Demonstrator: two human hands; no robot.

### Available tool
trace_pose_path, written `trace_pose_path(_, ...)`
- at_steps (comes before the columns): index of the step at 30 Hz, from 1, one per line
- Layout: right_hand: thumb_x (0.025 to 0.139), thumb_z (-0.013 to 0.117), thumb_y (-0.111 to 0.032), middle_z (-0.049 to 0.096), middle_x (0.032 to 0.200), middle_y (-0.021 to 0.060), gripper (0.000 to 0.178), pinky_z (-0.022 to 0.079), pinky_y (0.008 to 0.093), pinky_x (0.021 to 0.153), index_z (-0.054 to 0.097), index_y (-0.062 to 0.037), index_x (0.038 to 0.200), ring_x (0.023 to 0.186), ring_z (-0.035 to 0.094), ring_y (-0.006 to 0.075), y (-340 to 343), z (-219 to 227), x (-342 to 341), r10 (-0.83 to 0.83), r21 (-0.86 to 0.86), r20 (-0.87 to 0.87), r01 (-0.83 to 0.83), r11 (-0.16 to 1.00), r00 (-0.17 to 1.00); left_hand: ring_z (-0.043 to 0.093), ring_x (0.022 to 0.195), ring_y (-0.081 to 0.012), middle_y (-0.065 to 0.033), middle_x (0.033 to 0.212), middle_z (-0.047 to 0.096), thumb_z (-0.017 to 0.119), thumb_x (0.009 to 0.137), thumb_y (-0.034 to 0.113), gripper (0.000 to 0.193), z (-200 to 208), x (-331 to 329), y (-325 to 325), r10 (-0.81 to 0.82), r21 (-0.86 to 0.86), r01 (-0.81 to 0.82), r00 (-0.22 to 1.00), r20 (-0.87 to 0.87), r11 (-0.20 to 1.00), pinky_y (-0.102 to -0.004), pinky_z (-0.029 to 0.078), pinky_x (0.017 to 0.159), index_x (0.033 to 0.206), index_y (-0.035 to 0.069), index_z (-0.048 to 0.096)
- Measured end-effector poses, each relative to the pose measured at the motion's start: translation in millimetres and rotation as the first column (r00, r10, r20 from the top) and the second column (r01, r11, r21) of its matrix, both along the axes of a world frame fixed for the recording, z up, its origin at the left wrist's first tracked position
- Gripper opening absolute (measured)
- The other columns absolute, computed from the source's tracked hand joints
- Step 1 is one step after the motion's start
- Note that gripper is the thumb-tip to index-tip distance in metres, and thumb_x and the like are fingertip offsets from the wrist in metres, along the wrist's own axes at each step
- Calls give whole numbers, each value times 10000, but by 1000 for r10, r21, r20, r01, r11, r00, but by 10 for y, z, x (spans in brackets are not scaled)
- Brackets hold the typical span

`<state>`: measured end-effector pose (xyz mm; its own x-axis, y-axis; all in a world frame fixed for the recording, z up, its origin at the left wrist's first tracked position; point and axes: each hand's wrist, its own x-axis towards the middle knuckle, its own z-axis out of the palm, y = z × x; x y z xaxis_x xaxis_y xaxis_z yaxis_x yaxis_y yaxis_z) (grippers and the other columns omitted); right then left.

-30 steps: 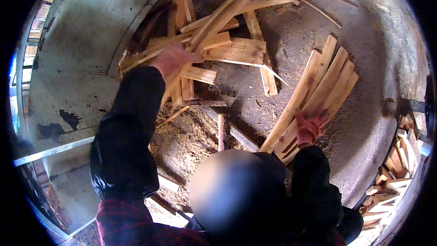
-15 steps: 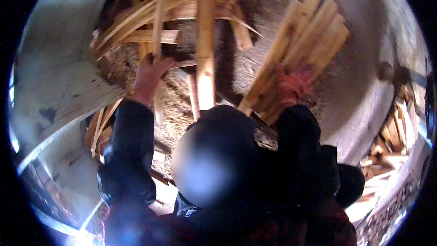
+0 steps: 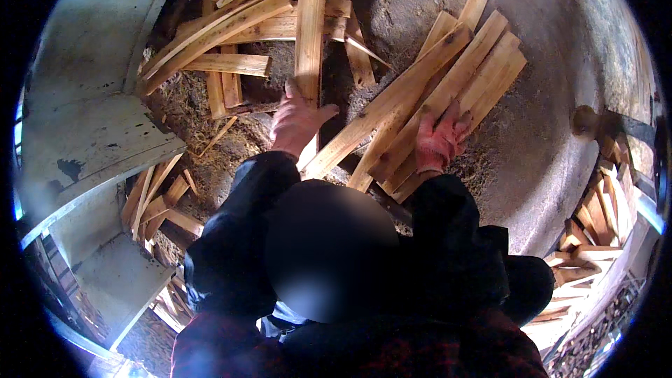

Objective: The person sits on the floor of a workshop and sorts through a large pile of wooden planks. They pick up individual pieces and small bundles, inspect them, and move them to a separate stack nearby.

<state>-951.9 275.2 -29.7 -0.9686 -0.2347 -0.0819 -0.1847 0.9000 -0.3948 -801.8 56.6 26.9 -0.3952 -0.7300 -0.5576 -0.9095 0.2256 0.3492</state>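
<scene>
My left hand (image 3: pixel 301 120), in a pale pinkish glove, lies across the lower part of a long wooden plank (image 3: pixel 311 24). Its thumb sticks out to the right and the fingers point away from me, so it looks open. On the right, my right hand (image 3: pixel 441 141), in a redder glove, rests with spread fingers on a fanned group of boards (image 3: pixel 483 59). Another plank (image 3: pixel 392 101) lies slantwise along the left side of that group, its near end close to my left wrist. The near ends of some boards are hidden by my sleeves and body.
Several loose wood strips (image 3: pixel 231 24) lie crossed at the far left. A pale metal panel (image 3: pixel 98 136) with a ledge borders the left. More split wood (image 3: pixel 602 217) is piled at the right beyond a curved wall (image 3: pixel 553 147). Wood scraps (image 3: pixel 161 203) lie below the ledge.
My left hand has moved right, from a thin strip onto the long plank, and the strip no longer stands there. A plank now slants over the right group's left side. My right hand stays on the boards.
</scene>
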Motion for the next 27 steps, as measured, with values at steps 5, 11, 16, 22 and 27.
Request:
trace_pose_path(5,872,516,-564,299,1452,258,714,310,615,1005,335,-184,1448,1330,287,455,-60,-54,26,0,118,-7,1,993,1000,619,1030,-377,-252,1105,617,809,644,328,925,-189,12,-28,160,-99,-164,986,-49,981,-415,492,902,1340,-48,330)
trace_pose_path(11,840,531,-588,344,1464,235,751,356,599,1001,317,-228,1463,1317,350,442,-64,85,-64,-17,118,124,2,993,992,640,928,-282,-165,1024,642,802,643,250,756,378,470,80,283,-81,-352,850,-444,932,-392,514,828,1275,22,453)
trace_pose_path(16,849,525,-576,433,1379,242,726,404,557,966,363,-178,1435,1218,454,436,157,-486,-277,117,55,-20,-116,992,993,587,1054,-357,-193,1111,590,796,641,251,765,886,1138,261,90,-490,-255,938,-334,834,-431,487,906,1300,43,468)
trace_pose_path(22,863,501,-605,436,1359,275,761,383,545,999,359,-110,1423,1224,444,456,104,-315,-132,125,73,-25,-123,990,992,465,1199,-366,-124,1198,580,769,617,227,702,1415,1754,959,66,-670,-128,991,-117,731,-495,295,1067,1272,132,534)
trace_pose_path(27,874,481,-629,438,1343,302,799,366,535,1027,355,-54,1413,1228,436,474,117,-351,-168,170,74,-33,-167,983,985,472,1194,-361,-148,1214,548,767,625,175,706,1443,2314,1668,361,-607,-345,927,-100,716,-501,326,1046,1287,146,524)
